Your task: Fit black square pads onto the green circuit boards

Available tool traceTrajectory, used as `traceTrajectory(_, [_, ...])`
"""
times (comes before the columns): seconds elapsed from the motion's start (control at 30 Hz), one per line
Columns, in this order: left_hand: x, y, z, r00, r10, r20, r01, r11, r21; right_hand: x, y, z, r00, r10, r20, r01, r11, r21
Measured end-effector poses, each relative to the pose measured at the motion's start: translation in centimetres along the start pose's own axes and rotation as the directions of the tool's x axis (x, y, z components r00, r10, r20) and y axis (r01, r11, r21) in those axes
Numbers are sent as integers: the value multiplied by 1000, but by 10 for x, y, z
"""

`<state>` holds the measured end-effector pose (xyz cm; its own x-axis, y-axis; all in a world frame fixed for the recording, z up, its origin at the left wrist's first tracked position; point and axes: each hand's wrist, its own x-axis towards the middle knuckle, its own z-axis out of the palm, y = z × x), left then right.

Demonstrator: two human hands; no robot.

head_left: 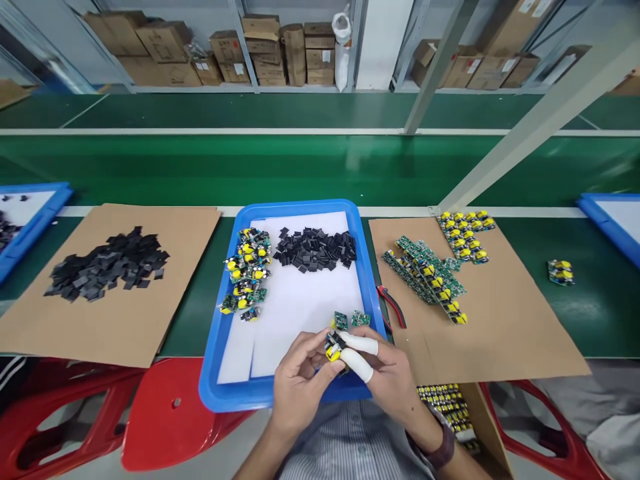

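Over the near right part of the blue tray (pixel 216 363), my left hand (pixel 304 373) is closed, its thumb and fingers pinching a small circuit board with a yellow part (pixel 333 347). My right hand (pixel 387 377), with white covers on two fingers, closes on the same board from the other side. Fingertips hide much of it. Just beyond the hands lie two loose green circuit boards (pixel 361 319). At the tray's left is a heap of boards with yellow parts (pixel 247 270). Small black flat pieces (pixel 315 249) are piled at its far end.
Red-handled pliers (pixel 393 307) lie between the tray and a cardboard sheet (pixel 510 320) bearing board panels (pixel 430 273). Another cardboard sheet (pixel 125 327) on the left carries black pieces (pixel 110 263). An open box of boards (pixel 450 407) stands below the table edge, near my right forearm.
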<state>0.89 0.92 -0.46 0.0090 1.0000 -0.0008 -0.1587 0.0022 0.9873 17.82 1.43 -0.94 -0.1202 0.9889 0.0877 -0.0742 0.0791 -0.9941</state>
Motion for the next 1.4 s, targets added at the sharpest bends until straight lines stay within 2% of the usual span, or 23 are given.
traceTrajectory(0.13, [-1,-3,0,1000,19,7,-19,999,31,4,-6,-7,997,-47,54,51,997,-57])
traceTrajectory(0.47, [-5,-9,-3,999,21,35,-22,998,50,7,-15,-8,978,-200,62,208,961,-183])
traceTrajectory(1.0, [-6,-12,-3,996,61,67,-67,995,79,10,-12,-20,958,-205,202,235,962,-138])
traceTrajectory(1.23, [-3,-4,1,993,70,97,-77,995,64,8,-6,-23,971,-148,185,161,986,-53])
traceTrajectory(1.33, [-4,2,2,990,69,125,-77,995,56,7,-5,-23,984,17,175,-36,994,104])
traceTrajectory(1.4, [-5,3,2,986,76,149,-88,994,71,7,-6,-21,973,162,162,-198,952,235])
